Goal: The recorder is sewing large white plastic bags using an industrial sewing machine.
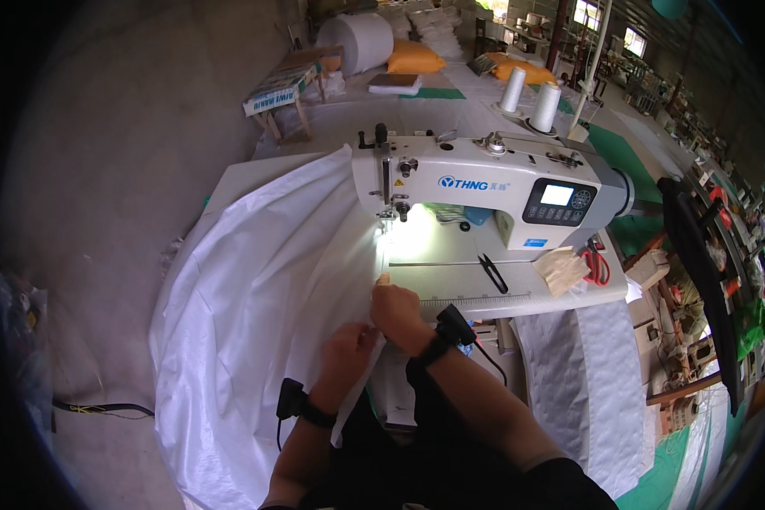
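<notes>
Both left hand (342, 351) and right hand (397, 311): fingers appear pinched on edge of white fabric sheet (238, 314), before industrial sewing machine (463, 174). Likely guiding seam; next calls for straight, even feed.

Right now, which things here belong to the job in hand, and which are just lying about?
Part of the job: white sheet, left hand and right hand at its edge; sewing machine; probably white thread cones.

Apparently lying about: black thread snips, red-handled scissors, beige scrap, orange sacks, white roll.
</notes>
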The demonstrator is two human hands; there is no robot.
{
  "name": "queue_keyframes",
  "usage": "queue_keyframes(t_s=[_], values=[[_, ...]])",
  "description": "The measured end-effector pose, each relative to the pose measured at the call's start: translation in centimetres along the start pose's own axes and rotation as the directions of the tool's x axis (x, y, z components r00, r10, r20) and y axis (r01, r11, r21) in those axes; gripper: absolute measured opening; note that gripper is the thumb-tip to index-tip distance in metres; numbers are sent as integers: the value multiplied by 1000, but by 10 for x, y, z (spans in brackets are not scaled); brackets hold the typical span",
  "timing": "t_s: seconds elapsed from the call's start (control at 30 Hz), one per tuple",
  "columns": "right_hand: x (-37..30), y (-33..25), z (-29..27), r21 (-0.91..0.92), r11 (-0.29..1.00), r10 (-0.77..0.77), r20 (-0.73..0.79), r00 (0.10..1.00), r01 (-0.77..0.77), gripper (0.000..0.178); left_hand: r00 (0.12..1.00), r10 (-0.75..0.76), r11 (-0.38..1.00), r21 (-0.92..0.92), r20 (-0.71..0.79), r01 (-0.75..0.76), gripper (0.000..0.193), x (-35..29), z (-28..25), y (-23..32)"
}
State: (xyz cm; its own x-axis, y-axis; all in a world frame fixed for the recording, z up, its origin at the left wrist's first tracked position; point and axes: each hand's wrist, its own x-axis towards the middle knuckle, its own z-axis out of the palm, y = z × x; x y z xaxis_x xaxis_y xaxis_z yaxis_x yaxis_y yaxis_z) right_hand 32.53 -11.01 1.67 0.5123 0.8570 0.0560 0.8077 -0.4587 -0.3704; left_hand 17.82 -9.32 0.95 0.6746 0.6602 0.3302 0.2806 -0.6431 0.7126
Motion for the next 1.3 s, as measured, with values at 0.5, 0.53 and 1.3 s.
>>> queue_keyframes(t_s=[0.5,0.53,1.3], values=[[76,5,1,-157,987,26,-28,999,-31,43,988,103,843,537,-117,-24,40,65,-85,-103],[76,6,-1,-79,992,95,-22,995,-96,42,978,141,851,524,-155,-40,40,71,-89,-110],[25,-22,208,725,597,-553,60,831,345,45,970,-172,776,582,-172,241,38,71,-180,-190]])
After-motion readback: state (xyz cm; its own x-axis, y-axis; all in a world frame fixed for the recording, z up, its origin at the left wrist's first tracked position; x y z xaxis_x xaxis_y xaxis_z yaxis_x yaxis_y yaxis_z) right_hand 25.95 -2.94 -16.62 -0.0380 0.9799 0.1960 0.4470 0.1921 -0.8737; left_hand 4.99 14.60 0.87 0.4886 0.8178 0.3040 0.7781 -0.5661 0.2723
